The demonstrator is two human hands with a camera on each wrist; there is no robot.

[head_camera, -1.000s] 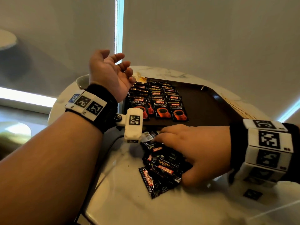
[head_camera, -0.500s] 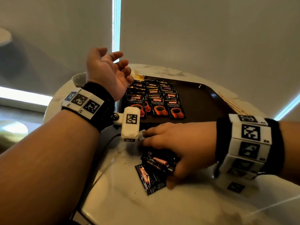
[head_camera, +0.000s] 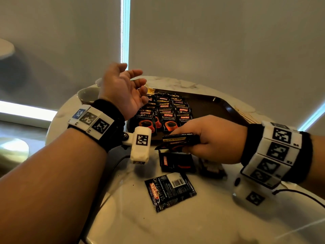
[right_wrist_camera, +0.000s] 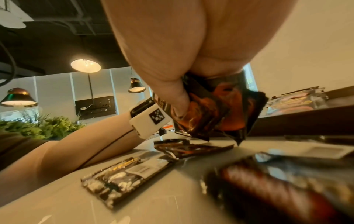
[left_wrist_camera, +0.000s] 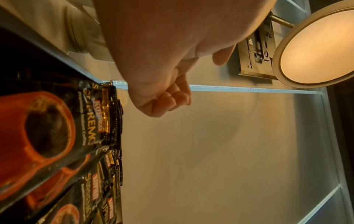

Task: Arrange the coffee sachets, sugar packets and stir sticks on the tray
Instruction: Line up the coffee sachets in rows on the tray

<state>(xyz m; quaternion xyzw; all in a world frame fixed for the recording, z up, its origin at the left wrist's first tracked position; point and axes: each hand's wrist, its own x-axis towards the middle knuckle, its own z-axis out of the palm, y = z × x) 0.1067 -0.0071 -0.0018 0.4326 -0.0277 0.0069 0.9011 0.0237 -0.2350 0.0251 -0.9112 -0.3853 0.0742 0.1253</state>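
My right hand (head_camera: pixel 198 140) grips a small stack of black coffee sachets (head_camera: pixel 179 139) just above the table, near the tray's front edge; the right wrist view shows thumb and fingers pinching the sachets (right_wrist_camera: pixel 216 109). Rows of coffee sachets (head_camera: pixel 167 111) lie in the left part of the dark brown tray (head_camera: pixel 211 106). Loose sachets stay on the table: one face-down (head_camera: pixel 169 191), another (head_camera: pixel 175 162) under my right hand. My left hand (head_camera: pixel 126 90) hovers palm up over the tray's left edge, fingers loosely curled and holding nothing (left_wrist_camera: pixel 162 97). Stir sticks (head_camera: pixel 246 115) lie right of the tray.
The round marble table (head_camera: pixel 158 222) has a small bowl (head_camera: pixel 86 95) at its far left. A cable (head_camera: pixel 112 166) runs from my left wrist camera across the table. Yellow packets (head_camera: pixel 150 91) show at the tray's far left corner.
My right hand has gathered several sachets from the loose pile and lifted them off the table. The left hand has stayed raised, palm up.
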